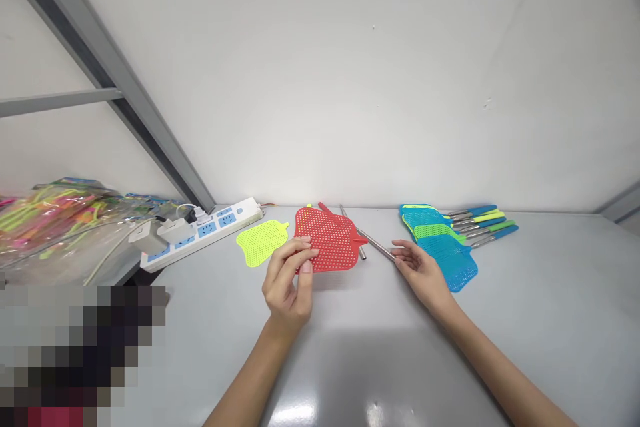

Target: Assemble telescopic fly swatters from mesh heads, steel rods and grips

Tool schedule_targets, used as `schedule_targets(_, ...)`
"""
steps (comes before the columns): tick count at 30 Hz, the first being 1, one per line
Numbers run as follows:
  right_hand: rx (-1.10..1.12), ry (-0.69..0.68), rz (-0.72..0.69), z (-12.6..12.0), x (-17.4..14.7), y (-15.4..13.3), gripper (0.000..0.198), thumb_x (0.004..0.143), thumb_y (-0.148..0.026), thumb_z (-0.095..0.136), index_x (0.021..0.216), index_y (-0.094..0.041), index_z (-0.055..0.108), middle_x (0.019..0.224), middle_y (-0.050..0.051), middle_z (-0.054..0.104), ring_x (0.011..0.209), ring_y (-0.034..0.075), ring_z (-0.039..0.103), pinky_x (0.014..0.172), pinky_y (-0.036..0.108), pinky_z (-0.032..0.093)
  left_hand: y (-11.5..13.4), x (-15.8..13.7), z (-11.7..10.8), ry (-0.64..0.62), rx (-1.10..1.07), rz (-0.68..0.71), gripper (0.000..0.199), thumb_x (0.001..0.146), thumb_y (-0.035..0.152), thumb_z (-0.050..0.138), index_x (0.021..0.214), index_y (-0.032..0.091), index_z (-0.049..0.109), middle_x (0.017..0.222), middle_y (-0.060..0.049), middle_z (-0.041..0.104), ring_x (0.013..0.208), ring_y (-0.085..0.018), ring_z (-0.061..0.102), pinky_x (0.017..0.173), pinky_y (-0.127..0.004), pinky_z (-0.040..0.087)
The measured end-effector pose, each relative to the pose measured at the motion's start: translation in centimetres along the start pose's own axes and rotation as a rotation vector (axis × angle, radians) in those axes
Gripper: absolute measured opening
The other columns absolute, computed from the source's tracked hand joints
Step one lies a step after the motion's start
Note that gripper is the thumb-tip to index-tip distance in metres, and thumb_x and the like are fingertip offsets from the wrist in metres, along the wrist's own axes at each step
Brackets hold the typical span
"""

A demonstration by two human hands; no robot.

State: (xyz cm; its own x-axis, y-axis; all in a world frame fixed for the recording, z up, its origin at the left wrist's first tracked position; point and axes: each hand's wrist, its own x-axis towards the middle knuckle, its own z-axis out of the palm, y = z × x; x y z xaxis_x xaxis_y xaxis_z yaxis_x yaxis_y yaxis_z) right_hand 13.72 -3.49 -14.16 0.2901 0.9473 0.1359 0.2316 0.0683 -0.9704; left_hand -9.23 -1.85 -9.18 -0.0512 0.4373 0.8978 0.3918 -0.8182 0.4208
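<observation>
My left hand (290,283) pinches a red perforated fly swatter head (327,240) by its lower left edge, its narrow neck pointing right. My right hand (420,273) has its thumb and fingers at the near end of a thin metal rod (379,247) with a red grip at its far end. A second metal rod (363,254) lies behind the red head, which partly hides it. To the left, a yellow swatter head (263,242) rests flat on the table. Several complete fly swatters (445,257) in blue, green and yellow are stacked right of my right hand.
A white power strip (240,215) with plugs and cables lies at the left of the grey table (565,293). Beyond it are clear plastic bags (75,230) of colourful items. A pale wall stands along the table's back edge, with a metal frame (145,127) at left.
</observation>
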Motion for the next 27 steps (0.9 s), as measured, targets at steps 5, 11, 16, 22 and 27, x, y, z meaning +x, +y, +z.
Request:
schedule_targets(5,0.213,0.110,0.195,-0.3,0.2,-0.4,0.037,0.059,-0.029,0.065,0.094,-0.017,0.057,0.088,0.007,0.062,0.087,0.019,0.056,0.080,0.034,0.042,0.0,0.2,0.0,0.038,-0.032,-0.083,0.022,0.072,0.007,0.046,0.081,0.018,0.062,0.087,-0.004,0.055,0.085,-0.018,0.055,0.078,-0.038,0.043)
schedule_targets(11,0.463,0.162,0.330,-0.5,0.3,-0.6,0.039,0.055,-0.026,0.071,0.091,-0.017,0.059,0.088,0.006,0.063,0.092,0.019,0.055,0.085,0.029,0.042,-0.2,0.4,0.3,0.158,-0.106,-0.399,0.018,0.074,0.013,0.045,0.073,0.018,0.062,0.084,-0.004,0.057,0.087,-0.017,0.053,0.082,-0.036,0.040)
schedule_targets(16,0.567,0.208,0.326,-0.5,0.3,-1.1,0.038,0.055,-0.022,0.072,0.090,-0.017,0.058,0.088,0.004,0.063,0.092,0.017,0.056,0.084,0.025,0.044,-1.3,0.3,0.6,0.239,-0.261,-0.703,0.018,0.073,0.016,0.045,0.071,0.017,0.062,0.082,-0.003,0.059,0.088,-0.016,0.052,0.085,-0.033,0.038)
schedule_targets(22,0.692,0.292,0.300,-0.8,0.4,-1.7,0.028,0.057,-0.020,0.071,0.083,-0.016,0.061,0.087,0.005,0.063,0.093,0.017,0.056,0.074,0.017,0.049,-2.5,0.1,1.0,0.405,-0.576,-1.004,0.015,0.066,0.013,0.048,0.057,0.014,0.061,0.067,0.000,0.057,0.076,-0.013,0.054,0.080,-0.032,0.044)
schedule_targets(27,0.853,0.339,0.221,-1.4,0.7,-2.4,0.023,0.058,-0.016,0.070,0.079,-0.015,0.062,0.092,0.003,0.063,0.093,0.016,0.057,0.077,0.015,0.048,-2.6,0.0,1.1,0.424,-0.701,-1.106,0.018,0.064,0.008,0.046,0.055,0.013,0.061,0.066,-0.001,0.057,0.075,-0.011,0.054,0.081,-0.030,0.045)
